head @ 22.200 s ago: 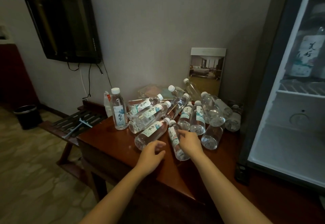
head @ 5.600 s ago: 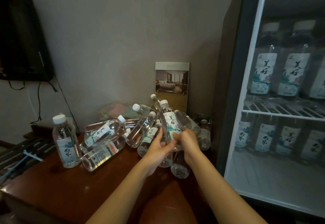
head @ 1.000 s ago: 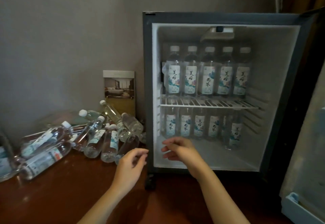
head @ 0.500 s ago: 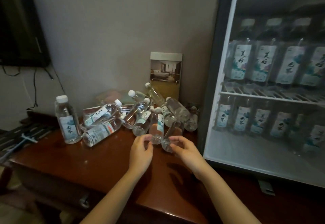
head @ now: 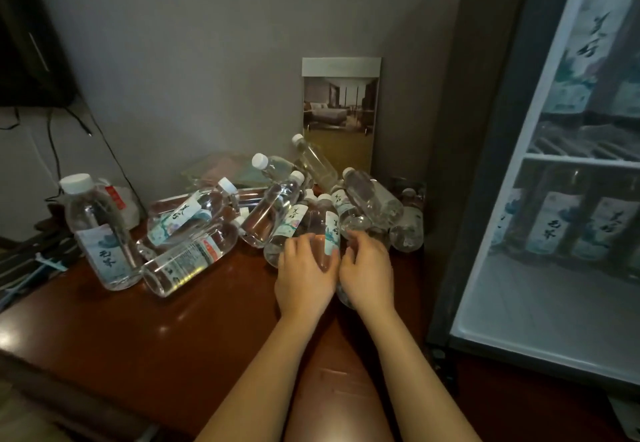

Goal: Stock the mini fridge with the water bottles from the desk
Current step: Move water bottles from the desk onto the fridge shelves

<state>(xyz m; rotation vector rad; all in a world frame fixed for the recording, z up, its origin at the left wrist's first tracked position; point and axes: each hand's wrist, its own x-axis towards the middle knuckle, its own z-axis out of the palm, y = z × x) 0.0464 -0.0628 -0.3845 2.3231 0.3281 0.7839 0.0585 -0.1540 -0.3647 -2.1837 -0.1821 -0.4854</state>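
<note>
A pile of clear water bottles with white caps lies on the brown desk, against the wall. One bottle stands upright at the left. My left hand is wrapped around a labelled bottle at the pile's front. My right hand is curled beside it over another lying bottle, whose end shows under the palm. The mini fridge stands open on the right, with labelled bottles on both shelves.
A framed room picture leans on the wall behind the pile. A dark TV with hanging cables is at upper left. A slatted rack sits left of the desk. The fridge floor is bare in front.
My view swung from the fridge back to the desk. Both hands moved forward from the bare desk into the pile's front and closed on bottles.
</note>
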